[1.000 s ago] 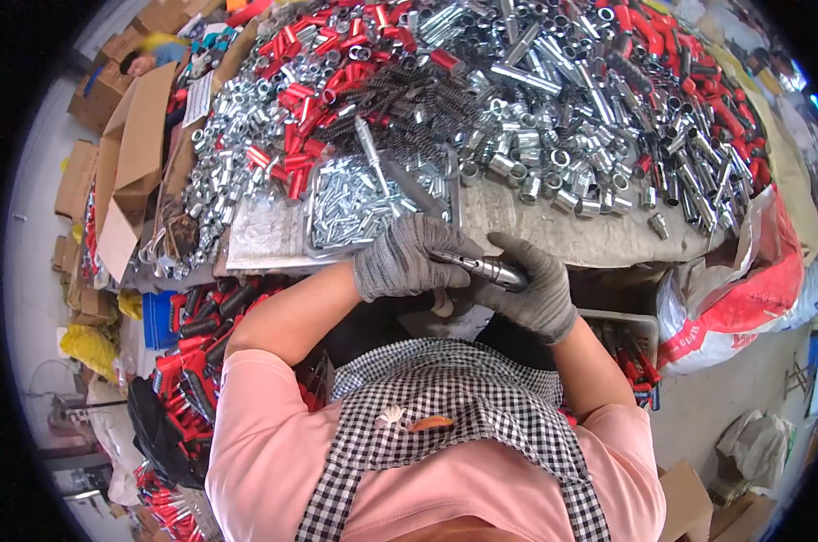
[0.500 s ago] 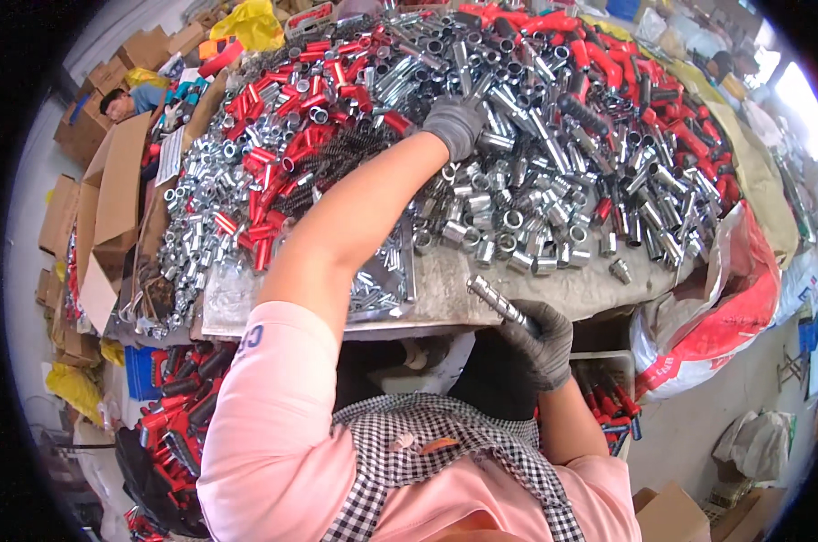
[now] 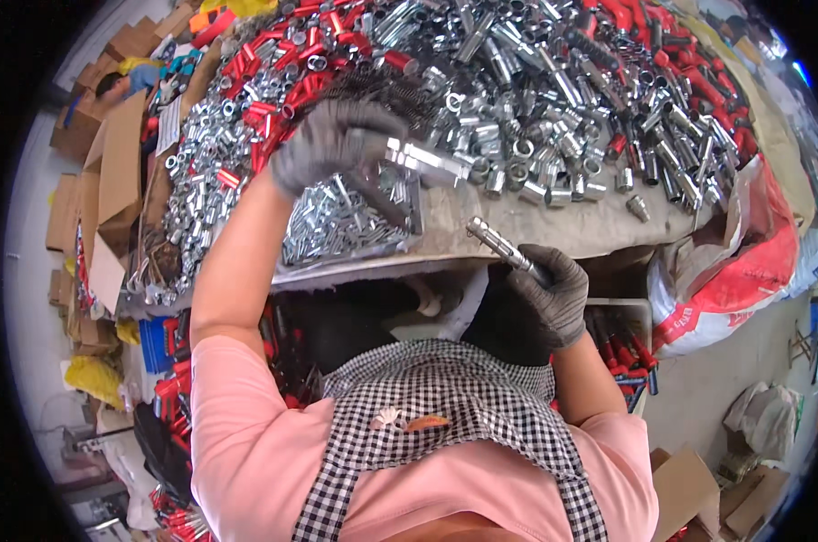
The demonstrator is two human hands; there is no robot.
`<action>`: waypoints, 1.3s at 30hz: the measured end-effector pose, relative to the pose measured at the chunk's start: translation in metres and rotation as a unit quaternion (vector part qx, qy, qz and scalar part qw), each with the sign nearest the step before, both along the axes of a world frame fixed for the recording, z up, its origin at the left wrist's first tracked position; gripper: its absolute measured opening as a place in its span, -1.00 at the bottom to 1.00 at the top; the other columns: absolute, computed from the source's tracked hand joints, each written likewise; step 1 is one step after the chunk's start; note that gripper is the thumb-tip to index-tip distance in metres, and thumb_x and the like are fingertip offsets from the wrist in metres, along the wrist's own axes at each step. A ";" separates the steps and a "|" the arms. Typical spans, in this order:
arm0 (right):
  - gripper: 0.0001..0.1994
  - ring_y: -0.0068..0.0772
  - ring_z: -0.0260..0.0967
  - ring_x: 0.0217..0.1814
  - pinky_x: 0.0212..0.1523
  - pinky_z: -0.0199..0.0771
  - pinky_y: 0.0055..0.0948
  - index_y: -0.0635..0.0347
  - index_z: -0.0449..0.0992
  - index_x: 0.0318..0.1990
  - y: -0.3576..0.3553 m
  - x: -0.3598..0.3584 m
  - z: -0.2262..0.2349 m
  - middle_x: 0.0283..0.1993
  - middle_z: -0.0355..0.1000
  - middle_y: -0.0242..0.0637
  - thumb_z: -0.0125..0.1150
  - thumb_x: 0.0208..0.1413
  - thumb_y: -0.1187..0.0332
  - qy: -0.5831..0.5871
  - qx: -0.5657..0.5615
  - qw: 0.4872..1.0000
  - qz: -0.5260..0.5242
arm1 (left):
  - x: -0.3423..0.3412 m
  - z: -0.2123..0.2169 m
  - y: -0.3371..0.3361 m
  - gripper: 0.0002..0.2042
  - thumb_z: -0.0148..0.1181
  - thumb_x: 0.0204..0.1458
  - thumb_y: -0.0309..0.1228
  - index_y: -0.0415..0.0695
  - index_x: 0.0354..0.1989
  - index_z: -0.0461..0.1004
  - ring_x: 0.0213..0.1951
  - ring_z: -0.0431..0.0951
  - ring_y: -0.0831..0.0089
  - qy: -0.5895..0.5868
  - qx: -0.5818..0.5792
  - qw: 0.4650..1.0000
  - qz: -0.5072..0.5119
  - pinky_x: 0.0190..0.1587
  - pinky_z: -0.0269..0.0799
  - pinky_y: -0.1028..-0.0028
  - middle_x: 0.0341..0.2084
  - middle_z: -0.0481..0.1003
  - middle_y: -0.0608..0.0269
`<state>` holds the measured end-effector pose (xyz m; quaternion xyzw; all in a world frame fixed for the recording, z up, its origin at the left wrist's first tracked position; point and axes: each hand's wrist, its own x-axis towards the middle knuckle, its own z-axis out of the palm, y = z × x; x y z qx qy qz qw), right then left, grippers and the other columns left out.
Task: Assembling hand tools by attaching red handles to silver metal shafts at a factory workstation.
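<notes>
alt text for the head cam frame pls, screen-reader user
A person in grey knit gloves holds a shiny metal tube in the left hand above a worktable heaped with chrome and red cylindrical parts, while the right hand grips a ridged silver rod.

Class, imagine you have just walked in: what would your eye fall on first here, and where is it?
First, the great heap of shiny metal tubes and red parts covering the table. Next, the gloved left hand above the table gripping a silver tube, and the gloved right hand at the table's near edge holding a metal rod.
</notes>
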<state>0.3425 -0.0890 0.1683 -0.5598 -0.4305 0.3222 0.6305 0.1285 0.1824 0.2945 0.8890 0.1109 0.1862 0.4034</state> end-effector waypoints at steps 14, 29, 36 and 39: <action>0.05 -0.27 0.47 -0.06 -0.02 0.43 -0.39 0.24 0.14 0.26 -0.005 -0.137 -0.002 -0.12 0.49 -0.11 0.61 -0.50 0.16 -0.153 -0.085 0.939 0.298 | -0.120 -0.085 -0.187 -0.49 -0.01 0.13 0.05 -0.27 -0.37 0.50 -0.65 0.39 0.64 -0.017 -0.048 0.998 0.042 -0.61 0.30 0.60 -0.62 0.46 0.31; -0.63 -0.37 0.53 -0.25 -0.21 0.50 -0.46 0.24 0.52 -0.09 0.007 -0.114 -0.008 -0.29 0.55 -0.15 0.32 -0.03 0.24 -0.094 -0.133 0.961 0.222 | -0.062 -0.105 -0.090 -0.59 0.09 -0.08 -0.38 -0.26 -0.02 0.27 -0.35 0.52 -0.06 0.331 0.156 0.837 0.408 -0.29 0.43 0.10 -0.48 0.49 -0.16; -0.67 -0.23 0.54 -0.30 -0.28 0.52 -0.39 0.14 0.56 -0.16 0.010 -0.096 -0.006 -0.35 0.54 -0.13 0.32 -0.07 0.18 -0.204 -0.110 0.954 0.192 | -0.091 -0.096 -0.105 -0.77 0.07 0.06 -0.41 -0.18 -0.11 0.40 -0.53 0.46 0.46 0.020 0.297 0.906 0.301 -0.48 0.39 0.48 -0.44 0.51 0.16; -0.65 -0.23 0.54 -0.29 -0.27 0.52 -0.40 0.17 0.56 -0.16 0.008 -0.094 -0.006 -0.34 0.54 -0.12 0.34 -0.08 0.18 -0.187 -0.102 0.951 0.224 | -0.100 -0.085 -0.139 -0.81 0.12 0.12 -0.35 -0.16 -0.15 0.45 -0.32 0.52 0.48 -0.011 -0.087 0.980 0.178 -0.28 0.45 0.54 -0.21 0.51 0.15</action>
